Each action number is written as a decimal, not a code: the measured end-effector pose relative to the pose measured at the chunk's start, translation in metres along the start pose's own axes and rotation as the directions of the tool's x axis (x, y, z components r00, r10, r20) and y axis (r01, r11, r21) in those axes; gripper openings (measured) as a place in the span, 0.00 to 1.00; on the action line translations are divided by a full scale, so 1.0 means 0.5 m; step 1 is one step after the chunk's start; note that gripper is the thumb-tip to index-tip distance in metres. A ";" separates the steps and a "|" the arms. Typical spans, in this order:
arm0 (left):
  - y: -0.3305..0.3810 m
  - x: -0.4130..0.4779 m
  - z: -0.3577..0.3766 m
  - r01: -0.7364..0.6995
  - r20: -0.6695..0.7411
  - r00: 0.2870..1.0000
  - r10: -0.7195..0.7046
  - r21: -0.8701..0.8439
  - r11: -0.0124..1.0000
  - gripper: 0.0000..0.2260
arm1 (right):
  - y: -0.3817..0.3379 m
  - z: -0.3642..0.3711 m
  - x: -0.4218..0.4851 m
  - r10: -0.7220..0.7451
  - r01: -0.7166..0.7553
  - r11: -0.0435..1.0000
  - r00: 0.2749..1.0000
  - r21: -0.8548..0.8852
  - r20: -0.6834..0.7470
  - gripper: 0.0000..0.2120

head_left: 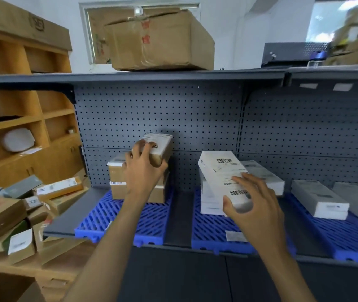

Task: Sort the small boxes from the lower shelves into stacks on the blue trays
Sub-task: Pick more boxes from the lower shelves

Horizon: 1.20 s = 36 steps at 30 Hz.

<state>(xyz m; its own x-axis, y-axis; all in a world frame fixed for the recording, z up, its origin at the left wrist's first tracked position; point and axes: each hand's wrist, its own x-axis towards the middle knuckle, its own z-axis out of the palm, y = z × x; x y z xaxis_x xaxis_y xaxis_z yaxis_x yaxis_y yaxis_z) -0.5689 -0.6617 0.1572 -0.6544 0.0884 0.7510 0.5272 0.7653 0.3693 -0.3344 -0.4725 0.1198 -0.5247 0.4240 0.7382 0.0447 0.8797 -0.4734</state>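
My left hand (144,168) grips a small brown box (159,147) with a white barcode label, held tilted just above a stack of two brown boxes (117,179) at the back of the left blue tray (134,216). My right hand (252,201) holds a long white box (223,173) with barcodes, tilted over a stack of white boxes (208,201) on the middle blue tray (213,227). Another white box (265,177) lies behind that stack. Two grey-white boxes (319,197) rest on the right blue tray (335,232).
A grey pegboard (173,114) backs the shelf, with an upper shelf (152,76) carrying a big cardboard carton (160,40). A heap of mixed boxes (21,205) lies on the wooden surface at left. Wooden cubbies (21,105) stand behind it.
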 end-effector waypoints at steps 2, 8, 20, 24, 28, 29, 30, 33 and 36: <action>-0.020 0.044 0.041 -0.003 0.028 1.000 0.004 -0.012 1.000 0.27 | 0.001 0.029 0.027 0.000 0.000 1.000 1.000 -0.017 -0.032 0.25; -0.056 0.113 0.140 -0.007 0.107 0.994 0.007 0.008 1.000 0.28 | 0.012 0.097 0.092 0.044 -0.050 0.996 0.996 -0.080 -0.081 0.25; -0.063 0.097 0.174 -0.060 -0.022 0.998 0.062 0.084 0.995 0.33 | 0.030 0.160 0.185 -0.024 0.001 0.955 0.997 -0.297 -0.073 0.26; -0.056 0.056 0.122 -0.103 -0.076 0.991 0.109 0.084 0.991 0.30 | 0.019 0.188 0.212 0.023 -0.024 0.942 1.000 -0.333 -0.005 0.29; -0.057 -0.005 0.091 -0.175 -0.056 0.982 0.179 0.070 0.982 0.22 | 0.015 0.218 0.222 0.084 -0.052 0.913 0.995 -0.404 0.062 0.29; -0.058 -0.020 0.087 -0.188 -0.039 0.981 0.191 0.077 0.979 0.21 | 0.015 0.224 0.222 0.114 -0.068 0.906 0.990 -0.417 0.086 0.28; -0.058 -0.033 0.084 -0.198 -0.021 0.979 0.201 0.084 0.976 0.20 | 0.015 0.230 0.222 0.148 -0.086 0.900 0.982 -0.428 0.115 0.28; -0.060 -0.064 0.076 -0.221 0.046 0.975 0.219 0.056 0.974 0.21 | 0.016 0.246 0.216 0.187 -0.092 0.869 0.971 -0.487 0.150 0.29; -0.061 -0.088 0.073 -0.233 0.120 0.966 0.230 0.012 0.972 0.22 | 0.019 0.252 0.214 0.179 -0.076 0.858 0.971 -0.508 0.158 0.32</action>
<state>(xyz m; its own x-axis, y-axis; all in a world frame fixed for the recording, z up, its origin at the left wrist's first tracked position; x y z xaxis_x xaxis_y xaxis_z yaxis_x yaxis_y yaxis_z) -0.5760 -0.6656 0.0928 -0.5758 0.3378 0.7446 0.6585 0.7314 0.1775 -0.4972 -0.4461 0.1339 -0.6355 0.5355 0.5562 0.5099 0.8320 -0.2185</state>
